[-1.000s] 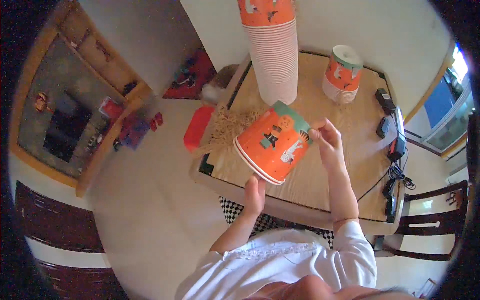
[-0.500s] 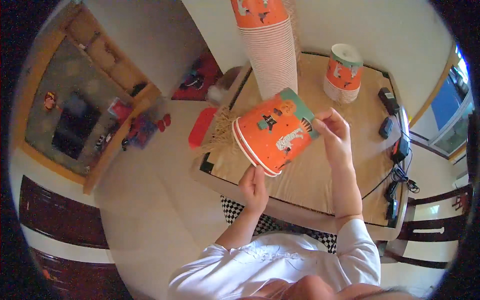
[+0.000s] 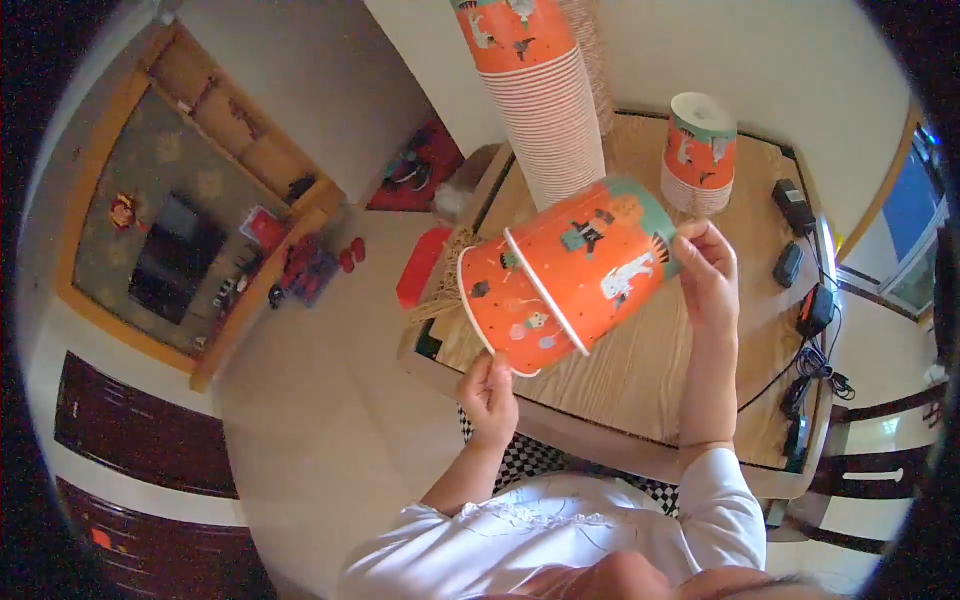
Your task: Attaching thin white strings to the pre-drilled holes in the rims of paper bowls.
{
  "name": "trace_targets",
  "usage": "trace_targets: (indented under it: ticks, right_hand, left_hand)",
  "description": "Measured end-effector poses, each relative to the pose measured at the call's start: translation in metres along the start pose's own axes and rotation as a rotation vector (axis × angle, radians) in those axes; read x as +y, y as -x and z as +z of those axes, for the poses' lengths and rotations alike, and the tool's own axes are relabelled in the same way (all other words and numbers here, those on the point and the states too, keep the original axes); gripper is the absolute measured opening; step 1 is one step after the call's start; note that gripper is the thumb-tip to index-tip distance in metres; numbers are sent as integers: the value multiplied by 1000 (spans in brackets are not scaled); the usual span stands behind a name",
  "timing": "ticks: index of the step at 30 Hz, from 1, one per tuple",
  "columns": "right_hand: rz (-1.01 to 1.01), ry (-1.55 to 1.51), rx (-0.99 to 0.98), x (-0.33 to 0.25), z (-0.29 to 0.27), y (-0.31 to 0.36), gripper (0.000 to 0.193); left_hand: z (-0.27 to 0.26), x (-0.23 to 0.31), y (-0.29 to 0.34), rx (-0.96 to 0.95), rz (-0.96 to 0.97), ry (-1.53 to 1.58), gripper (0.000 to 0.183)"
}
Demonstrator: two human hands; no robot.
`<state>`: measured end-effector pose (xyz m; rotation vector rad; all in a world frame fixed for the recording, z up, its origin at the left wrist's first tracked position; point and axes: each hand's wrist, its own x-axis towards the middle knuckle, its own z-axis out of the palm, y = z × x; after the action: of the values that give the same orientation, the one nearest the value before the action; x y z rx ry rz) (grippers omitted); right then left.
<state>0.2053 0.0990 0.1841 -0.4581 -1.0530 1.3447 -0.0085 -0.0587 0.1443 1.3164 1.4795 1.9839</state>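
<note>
Two orange paper buckets with cartoon prints are partly nested and tilted in front of me above the table. My left hand [image 3: 489, 402] pinches the rim of the inner paper bucket [image 3: 508, 312], whose rim end sticks out at the lower left. With thumb and fingers, my right hand [image 3: 710, 278] grips the green base edge of the outer paper bucket [image 3: 612, 255]. Behind them rises a tall stack of paper buckets [image 3: 552, 120], upside down with many white rims showing. A shorter inverted stack [image 3: 700, 155] stands at the back right of the table.
The wooden table [image 3: 640, 400] carries black adapters [image 3: 793, 207] and tangled cables [image 3: 815, 362] along its right edge. Dark chairs [image 3: 870, 475] stand at the right. A red stool-like object [image 3: 422, 268] is on the floor beyond the table's left edge.
The inner bucket has slid well out of the outer one toward the lower left, widening the gap between their rims. My right hand has moved slightly right, my left slightly down and left.
</note>
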Motion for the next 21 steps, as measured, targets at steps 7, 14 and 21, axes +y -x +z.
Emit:
trace_targets:
  ticks: [7, 14, 21]
  right_hand:
    - [89, -421, 109, 48, -78, -54, 14]
    - [622, -388, 243, 177, -141, -73, 30]
    - [476, 26, 465, 226, -170, -72, 19]
  left_hand:
    - [-21, 15, -13, 323, -93, 97, 23]
    - [-20, 10, 0, -306, 241, -565, 7]
    - [3, 1, 25, -725, 476, -711, 19]
